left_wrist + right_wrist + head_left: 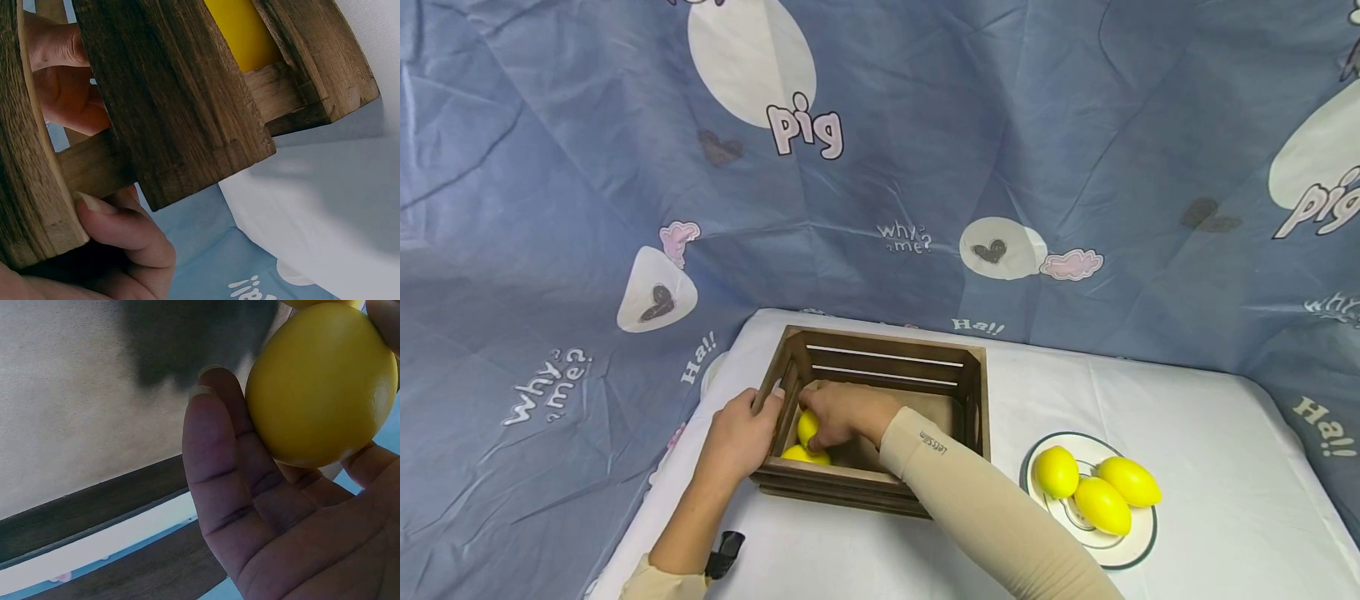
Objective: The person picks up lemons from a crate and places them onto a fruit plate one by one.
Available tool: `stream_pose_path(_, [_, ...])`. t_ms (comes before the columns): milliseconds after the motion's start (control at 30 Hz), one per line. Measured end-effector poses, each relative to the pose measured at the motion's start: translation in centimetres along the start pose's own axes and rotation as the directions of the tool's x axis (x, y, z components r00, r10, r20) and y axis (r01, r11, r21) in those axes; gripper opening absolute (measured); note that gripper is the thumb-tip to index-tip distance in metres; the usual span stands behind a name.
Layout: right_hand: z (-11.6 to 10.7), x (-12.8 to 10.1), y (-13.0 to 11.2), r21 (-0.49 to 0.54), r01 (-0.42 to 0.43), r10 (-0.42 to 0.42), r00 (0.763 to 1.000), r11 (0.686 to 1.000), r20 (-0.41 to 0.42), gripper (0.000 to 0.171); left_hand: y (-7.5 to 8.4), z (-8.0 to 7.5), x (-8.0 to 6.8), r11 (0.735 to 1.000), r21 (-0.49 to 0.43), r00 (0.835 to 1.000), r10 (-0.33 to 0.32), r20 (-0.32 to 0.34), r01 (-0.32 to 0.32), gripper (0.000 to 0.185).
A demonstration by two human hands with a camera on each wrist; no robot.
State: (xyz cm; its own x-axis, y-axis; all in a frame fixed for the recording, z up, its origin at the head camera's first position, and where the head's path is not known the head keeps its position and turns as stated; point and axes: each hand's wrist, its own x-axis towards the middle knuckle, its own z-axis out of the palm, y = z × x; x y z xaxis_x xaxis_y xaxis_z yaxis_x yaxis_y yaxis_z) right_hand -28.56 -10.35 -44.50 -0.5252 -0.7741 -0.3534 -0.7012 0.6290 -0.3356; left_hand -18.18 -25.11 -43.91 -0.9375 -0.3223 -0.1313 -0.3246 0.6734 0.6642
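Note:
A brown slatted wooden crate stands on the white-covered table. My left hand grips its left end, and in the left wrist view fingers curl around a slat. Inside the crate's left end, my right hand holds a yellow lemon between thumb and fingers. Just below it in the head view, another lemon lies in the near left corner. Through a gap between slats, the left wrist view shows a patch of yellow.
Right of the crate, a white plate with a dark rim bears three lemons. A blue-grey printed cloth hangs behind the table and along its left side. My right forearm crosses the crate's near wall.

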Motion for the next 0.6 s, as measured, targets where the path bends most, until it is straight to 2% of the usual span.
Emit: stream_pose_path(600, [0.03, 0.05, 0.0, -0.012, -0.006, 0.006, 1.0, 1.0, 0.002, 0.063, 0.02, -0.04, 0.02, 1.0, 0.001, 1.0, 0.001, 0.0, -0.001, 0.049])
